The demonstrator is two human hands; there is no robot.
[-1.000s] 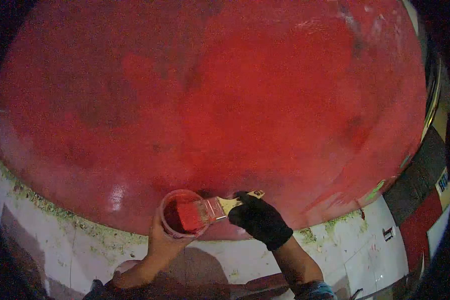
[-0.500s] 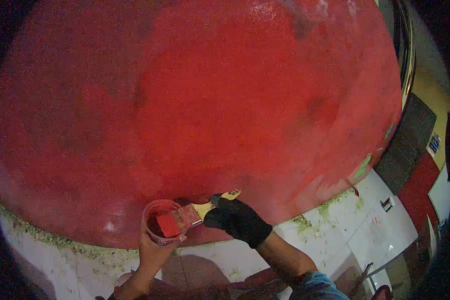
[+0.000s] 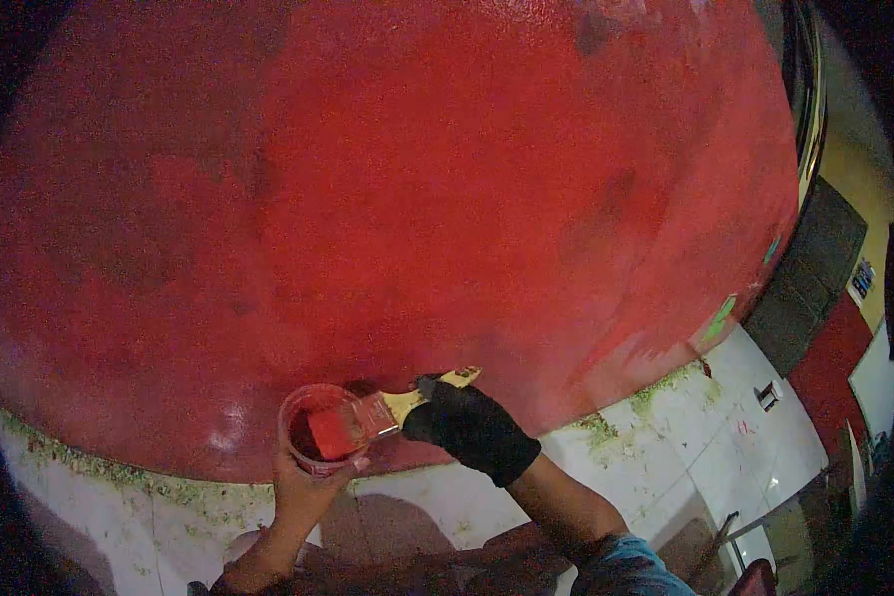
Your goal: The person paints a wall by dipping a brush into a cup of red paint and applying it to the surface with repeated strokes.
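Note:
My bare left hand (image 3: 308, 484) is wrapped round a clear plastic cup (image 3: 286, 422) with red paint inside. In my right hand (image 3: 475, 427), which wears a black glove, is a flat paintbrush (image 3: 399, 405) with a pale wooden handle and a metal band. Its wide bristles, loaded with red, tilt down into the cup's mouth. Both hands are near the lower edge of a large curved surface (image 3: 447, 199), bright red in the middle and duller towards the left. The paint level in the cup is hard to make out.
White floor tiles (image 3: 407, 509) with greenish-brown debris (image 3: 119, 467) run along the curved edge. To the right lie a dark grey mat (image 3: 810, 268) and a red strip (image 3: 832, 368). Two green patches mark the surface's right edge. A small metal fitting (image 3: 769, 396) is on the tiles.
The brush has shifted slightly left and sits a little deeper in the cup. The cup has moved slightly up and left. Both hands keep their hold.

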